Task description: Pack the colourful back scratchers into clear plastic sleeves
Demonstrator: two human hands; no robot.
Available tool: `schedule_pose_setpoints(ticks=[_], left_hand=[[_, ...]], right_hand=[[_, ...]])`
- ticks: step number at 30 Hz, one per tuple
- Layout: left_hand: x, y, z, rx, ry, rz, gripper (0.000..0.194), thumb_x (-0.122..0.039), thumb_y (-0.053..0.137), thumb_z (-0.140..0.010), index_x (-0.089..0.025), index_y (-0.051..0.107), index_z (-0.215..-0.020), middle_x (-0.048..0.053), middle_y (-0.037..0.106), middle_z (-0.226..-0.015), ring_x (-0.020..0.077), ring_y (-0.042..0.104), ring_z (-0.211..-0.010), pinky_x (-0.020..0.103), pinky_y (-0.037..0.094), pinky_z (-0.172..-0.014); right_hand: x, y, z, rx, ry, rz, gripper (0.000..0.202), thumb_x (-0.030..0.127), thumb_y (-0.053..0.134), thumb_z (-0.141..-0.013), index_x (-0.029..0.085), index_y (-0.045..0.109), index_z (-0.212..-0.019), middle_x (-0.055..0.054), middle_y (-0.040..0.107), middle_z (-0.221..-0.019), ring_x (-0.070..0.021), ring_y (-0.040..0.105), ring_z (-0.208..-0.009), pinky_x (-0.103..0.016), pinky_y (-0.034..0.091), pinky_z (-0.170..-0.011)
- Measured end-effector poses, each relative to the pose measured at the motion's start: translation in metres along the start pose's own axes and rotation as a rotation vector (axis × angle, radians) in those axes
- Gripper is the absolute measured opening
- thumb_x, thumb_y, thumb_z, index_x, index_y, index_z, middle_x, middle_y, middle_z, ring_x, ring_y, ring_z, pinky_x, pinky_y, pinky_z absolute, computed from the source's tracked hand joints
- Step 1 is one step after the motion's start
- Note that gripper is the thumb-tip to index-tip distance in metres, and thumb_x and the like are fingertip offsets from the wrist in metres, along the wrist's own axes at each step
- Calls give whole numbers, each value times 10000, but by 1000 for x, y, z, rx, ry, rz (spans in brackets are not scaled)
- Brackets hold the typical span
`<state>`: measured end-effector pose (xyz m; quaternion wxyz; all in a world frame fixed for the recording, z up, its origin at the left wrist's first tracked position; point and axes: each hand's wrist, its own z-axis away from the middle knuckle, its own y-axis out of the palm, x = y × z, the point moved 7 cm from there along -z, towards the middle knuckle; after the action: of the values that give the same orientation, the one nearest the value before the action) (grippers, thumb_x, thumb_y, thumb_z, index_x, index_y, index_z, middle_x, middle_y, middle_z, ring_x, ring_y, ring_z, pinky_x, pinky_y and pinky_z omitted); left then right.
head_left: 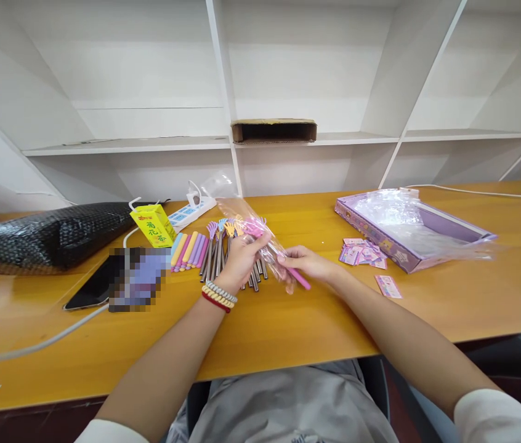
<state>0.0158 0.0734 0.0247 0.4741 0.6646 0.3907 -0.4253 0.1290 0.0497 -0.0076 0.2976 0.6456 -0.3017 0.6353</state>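
Note:
My left hand (pixel 242 259) is closed around a clear plastic bag (pixel 235 206) and the pink back scratcher (pixel 300 279) that lies along it. The scratcher's pink claw end shows through the film just past my left fingers. My right hand (pixel 304 261) pinches the scratcher near its pink handle, which sticks out toward me. How far the scratcher sits inside the bag is hard to make out. Under and beside my left hand lie several back scratchers (pixel 218 255) with metal rods and coloured claws, partly hidden. Left of them is a row of pastel handles (pixel 189 251).
A purple box tray (pixel 371 243) with clear bags stands at the right, small printed cards (pixel 362 253) beside it. To the left are a yellow drink carton (pixel 153 225), power strip (pixel 192 213), black tablet (pixel 96 283) and black-wrapped parcel (pixel 52 237). White shelves rise behind.

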Motion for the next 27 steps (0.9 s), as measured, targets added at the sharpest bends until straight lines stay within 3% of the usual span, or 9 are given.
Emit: schedule_pose_setpoints(ticks=[4,8,12,16,19,23,27], left_hand=[[-9,-30,-10,-214,83,197,241,-252,756,-623,-134,613,-776,11,648,-744,119,615,-696,253,509,-666],[-7,-41,-15,-249,70,256,246,-237,771,-601,-132,608,-751,9,651,-724,113,623,-679,243,526,-655],[-6,-36,-13,-218,57,205,242,-255,776,-596,-121,612,-714,20,644,-689,121,618,-644,242,525,-612],[-9,-26,-10,-169,88,109,254,-287,775,-595,-105,630,-697,39,649,-682,142,615,-642,269,523,-606],[-11,-22,-9,-150,113,69,253,-291,777,-587,-99,635,-670,45,651,-671,143,610,-623,277,518,-610],[-11,-22,-7,-161,100,71,253,-287,782,-578,-103,637,-674,37,644,-666,141,605,-620,261,509,-571],[-11,-20,-6,-121,81,89,270,-284,790,-568,-109,641,-711,27,638,-672,134,600,-608,254,510,-555]], right_hand=[[-7,-19,-1,-94,51,-76,435,538,559,-768,106,597,-798,-75,663,-655,-134,615,-513,-209,457,-447],[-6,-26,0,-132,26,-222,335,447,563,-788,114,572,-765,-86,681,-671,-141,617,-485,-199,432,-381],[-9,-20,4,-73,116,-263,252,368,540,-804,120,564,-843,-84,693,-678,-166,629,-469,-195,394,-308],[-16,-19,4,-83,229,-194,365,470,525,-807,130,544,-938,-91,696,-676,-175,630,-453,-181,326,-254],[-18,-23,3,-133,232,-135,398,503,523,-800,125,551,-921,-100,694,-667,-173,619,-426,-177,296,-242],[-19,-21,1,-98,220,-156,269,365,493,-800,106,566,-806,-135,698,-705,-196,634,-457,-199,333,-256],[-20,-21,2,-103,222,-162,163,168,457,-641,102,568,-739,-127,697,-689,-201,627,-445,-200,321,-248]])
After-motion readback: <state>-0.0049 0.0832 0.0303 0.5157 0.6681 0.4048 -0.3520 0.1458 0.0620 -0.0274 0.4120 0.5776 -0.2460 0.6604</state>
